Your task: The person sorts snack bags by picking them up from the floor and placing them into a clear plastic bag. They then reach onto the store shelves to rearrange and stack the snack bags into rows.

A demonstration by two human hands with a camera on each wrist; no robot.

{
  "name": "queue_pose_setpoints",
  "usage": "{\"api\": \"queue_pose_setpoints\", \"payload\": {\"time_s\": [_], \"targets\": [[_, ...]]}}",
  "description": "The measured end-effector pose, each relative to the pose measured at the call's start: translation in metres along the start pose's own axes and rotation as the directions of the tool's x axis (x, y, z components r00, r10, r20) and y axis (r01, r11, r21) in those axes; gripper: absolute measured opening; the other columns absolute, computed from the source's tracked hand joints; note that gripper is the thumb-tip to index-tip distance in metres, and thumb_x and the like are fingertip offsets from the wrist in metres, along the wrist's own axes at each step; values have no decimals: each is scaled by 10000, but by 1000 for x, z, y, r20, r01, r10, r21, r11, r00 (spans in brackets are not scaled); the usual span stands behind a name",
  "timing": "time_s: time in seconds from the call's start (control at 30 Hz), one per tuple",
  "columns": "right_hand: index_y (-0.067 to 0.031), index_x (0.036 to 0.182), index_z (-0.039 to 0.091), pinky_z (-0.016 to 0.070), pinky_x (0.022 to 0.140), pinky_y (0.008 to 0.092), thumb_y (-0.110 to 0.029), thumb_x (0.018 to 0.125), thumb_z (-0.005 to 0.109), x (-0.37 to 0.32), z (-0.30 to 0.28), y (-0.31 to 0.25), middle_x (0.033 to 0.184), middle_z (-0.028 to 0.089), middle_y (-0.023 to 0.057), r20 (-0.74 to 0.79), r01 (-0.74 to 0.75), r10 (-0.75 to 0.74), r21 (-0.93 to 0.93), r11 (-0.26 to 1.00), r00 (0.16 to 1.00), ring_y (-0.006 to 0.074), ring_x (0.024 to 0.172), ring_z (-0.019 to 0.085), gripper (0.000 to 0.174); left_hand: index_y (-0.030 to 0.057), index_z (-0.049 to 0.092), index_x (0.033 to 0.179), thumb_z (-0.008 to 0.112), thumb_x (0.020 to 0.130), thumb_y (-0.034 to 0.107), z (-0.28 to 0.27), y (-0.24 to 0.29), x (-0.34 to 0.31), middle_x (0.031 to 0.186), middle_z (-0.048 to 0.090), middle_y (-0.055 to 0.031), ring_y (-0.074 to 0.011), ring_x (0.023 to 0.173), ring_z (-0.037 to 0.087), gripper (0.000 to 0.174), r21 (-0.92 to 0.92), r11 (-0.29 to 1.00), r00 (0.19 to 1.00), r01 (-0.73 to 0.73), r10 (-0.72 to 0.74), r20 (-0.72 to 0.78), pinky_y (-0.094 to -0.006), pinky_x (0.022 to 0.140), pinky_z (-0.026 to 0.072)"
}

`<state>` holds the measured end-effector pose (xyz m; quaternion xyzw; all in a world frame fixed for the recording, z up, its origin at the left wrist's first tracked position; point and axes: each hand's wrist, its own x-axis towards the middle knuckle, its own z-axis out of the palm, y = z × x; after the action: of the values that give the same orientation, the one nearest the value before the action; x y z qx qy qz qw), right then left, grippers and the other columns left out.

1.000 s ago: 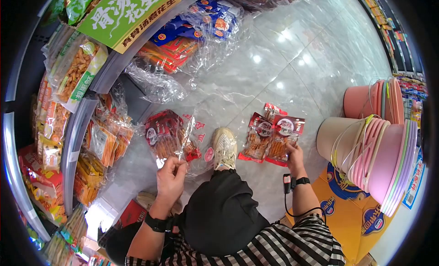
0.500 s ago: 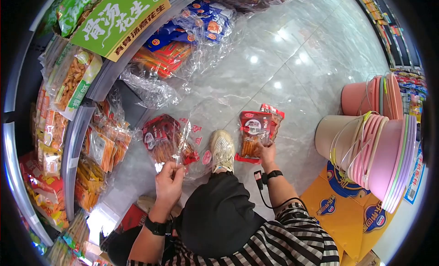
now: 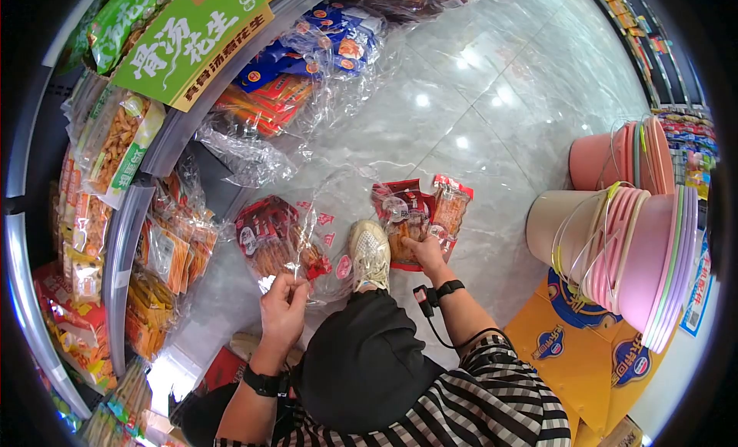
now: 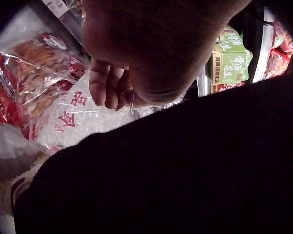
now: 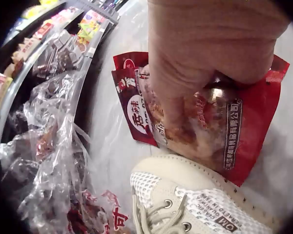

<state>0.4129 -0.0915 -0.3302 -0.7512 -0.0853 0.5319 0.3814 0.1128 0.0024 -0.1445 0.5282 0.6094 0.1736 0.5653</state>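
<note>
My left hand (image 3: 283,309) pinches the edge of a clear plastic bag (image 4: 83,117). Inside that bag lie red snack packets (image 3: 265,228), on the floor left of the shoe. Curled fingers show beside the bag's red print in the left wrist view. On the other side of the shoe, my right hand (image 3: 427,251) grips red snack packets (image 3: 407,205) with reddish-brown food behind their clear windows. One packet (image 5: 254,126) shows large under the fingers in the right wrist view, close to the shoe. Another red snack packet (image 3: 452,205) lies just to the right of the gripped ones.
A light shoe (image 3: 370,255) stands between both hands. Shelves (image 3: 127,239) with bagged snacks curve along the left. Blue snack packs (image 3: 330,43) in clear plastic lie beyond. Stacked buckets (image 3: 600,232) and yellow cardboard (image 3: 569,347) are at the right on the grey tiled floor (image 3: 461,101).
My right hand has moved left toward the shoe with snack packets, leaving one packet beside them. The left hand keeps its pinch on the bag.
</note>
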Motion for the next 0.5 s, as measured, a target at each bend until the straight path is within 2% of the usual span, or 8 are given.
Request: {"api": "queue_pose_setpoints", "payload": {"time_s": [0.2, 0.27, 0.3, 0.33, 0.37, 0.4, 0.47, 0.5], "targets": [[23, 1022, 644, 509, 568, 304, -22, 773, 708, 22, -16, 11, 878, 679, 64, 9, -19, 21, -124, 992, 1000, 141, 652, 621, 261, 8, 582, 883, 610, 872, 54, -2, 2, 0, 656, 545, 13, -32, 603, 474, 55, -10, 1000, 999, 30, -30, -33, -216, 546, 402], [-18, 952, 687, 516, 591, 347, -93, 788, 706, 33, -32, 19, 844, 687, 70, 134, 162, -130, -275, 948, 982, 184, 639, 627, 181, 9, 582, 881, 611, 872, 54, -5, 1, 0, 654, 542, 14, -33, 602, 472, 54, -14, 999, 998, 51, -52, -35, -217, 545, 402], [-18, 952, 687, 516, 591, 347, -93, 788, 706, 32, -40, 5, 844, 687, 70, 140, 162, -127, -275, 948, 982, 184, 639, 627, 181, 10, 582, 880, 611, 872, 54, -6, 1, -1, 652, 539, 16, -34, 600, 470, 54, -20, 997, 997, 73, -74, -36, -217, 545, 401], [-47, 924, 703, 520, 617, 360, -122, 792, 688, 24, -48, -30, 838, 692, 76, 251, 210, -62, -620, 756, 966, 225, 658, 640, 152, 10, 582, 880, 611, 872, 54, -8, 0, -2, 652, 539, 16, -34, 600, 470, 54, -19, 997, 996, 79, -79, -41, -217, 545, 401], [-75, 895, 720, 523, 643, 374, -151, 797, 671, 19, -55, -60, 832, 696, 82, 327, 277, 41, -854, 440, 944, 265, 677, 652, 133, 11, 582, 878, 612, 871, 56, -9, 1, -3, 651, 541, 16, -35, 600, 473, 54, 1, 997, 996, 75, -75, -44, -219, 544, 402], [-75, 895, 720, 523, 643, 374, -151, 797, 671, 19, -61, -77, 832, 696, 82, 329, 278, 43, -855, 438, 943, 265, 677, 652, 133, 12, 582, 876, 612, 871, 57, -10, 1, -3, 651, 544, 17, -35, 600, 475, 55, 21, 997, 997, 70, -69, -45, -220, 544, 404], [-39, 760, 707, 516, 639, 394, -300, 771, 654, 22, -77, -102, 757, 691, 128, 507, 502, 0, -853, -143, 862, 327, 709, 660, 266, 14, 583, 874, 613, 870, 58, -7, 3, -1, 651, 549, 16, -37, 601, 479, 54, -10, 998, 997, 59, -60, -48, -221, 545, 407], [-39, 760, 707, 516, 639, 394, -300, 771, 654, 28, -84, -103, 757, 691, 128, 501, 496, -2, -856, -148, 865, 327, 709, 660, 266, 16, 584, 873, 614, 869, 59, -5, 3, -1, 650, 553, 14, -38, 602, 484, 52, -38, 998, 998, 47, -49, -51, -222, 547, 409]]}}
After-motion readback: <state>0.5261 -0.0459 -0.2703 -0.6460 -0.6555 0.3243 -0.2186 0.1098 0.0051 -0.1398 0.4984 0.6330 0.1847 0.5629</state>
